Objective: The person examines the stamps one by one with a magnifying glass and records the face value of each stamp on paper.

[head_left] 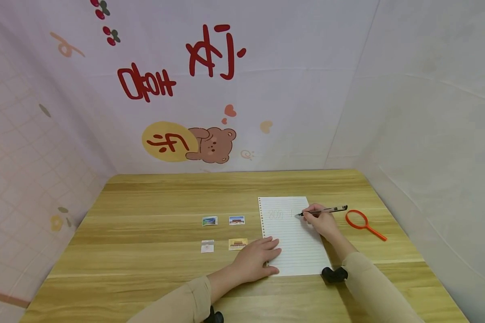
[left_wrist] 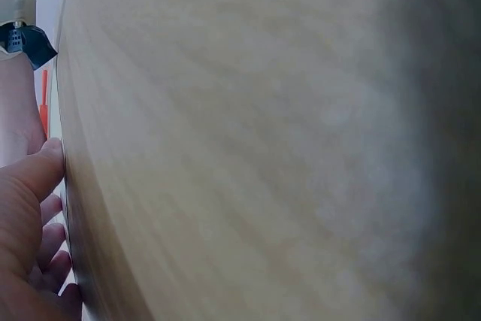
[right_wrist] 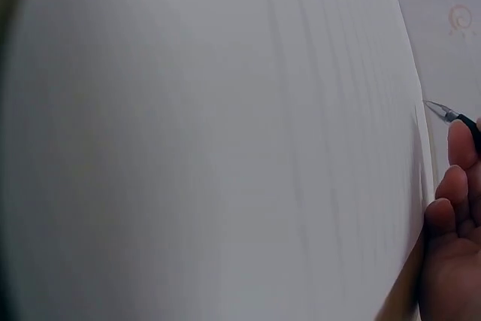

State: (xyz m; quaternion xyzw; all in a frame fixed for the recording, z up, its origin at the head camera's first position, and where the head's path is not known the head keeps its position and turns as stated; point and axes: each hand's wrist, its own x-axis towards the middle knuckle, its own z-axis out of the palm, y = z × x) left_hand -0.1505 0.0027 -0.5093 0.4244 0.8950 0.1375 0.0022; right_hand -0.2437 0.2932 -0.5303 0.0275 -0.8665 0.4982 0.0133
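Note:
A lined sheet of paper [head_left: 297,251] with holes down its left edge lies on the wooden table. My right hand [head_left: 322,222] pinches a pen [head_left: 332,209] near its tip, which meets the upper part of the sheet. Faint handwriting [head_left: 275,215] runs along the upper lines, left of the nib. My left hand [head_left: 256,259] rests with spread fingers on the sheet's lower left side. In the right wrist view the pen tip [right_wrist: 440,110] points out past the curled fingers [right_wrist: 453,184]. The left wrist view shows the left thumb [left_wrist: 41,169] along the table surface.
Several small stamps lie left of the paper: a green-blue one [head_left: 209,220], a blue one [head_left: 236,220], a pale one [head_left: 207,246] and a yellow one [head_left: 238,244] close by the left hand. A red magnifying glass [head_left: 365,224] lies right of the right hand. White cloth walls [head_left: 299,103] surround the table.

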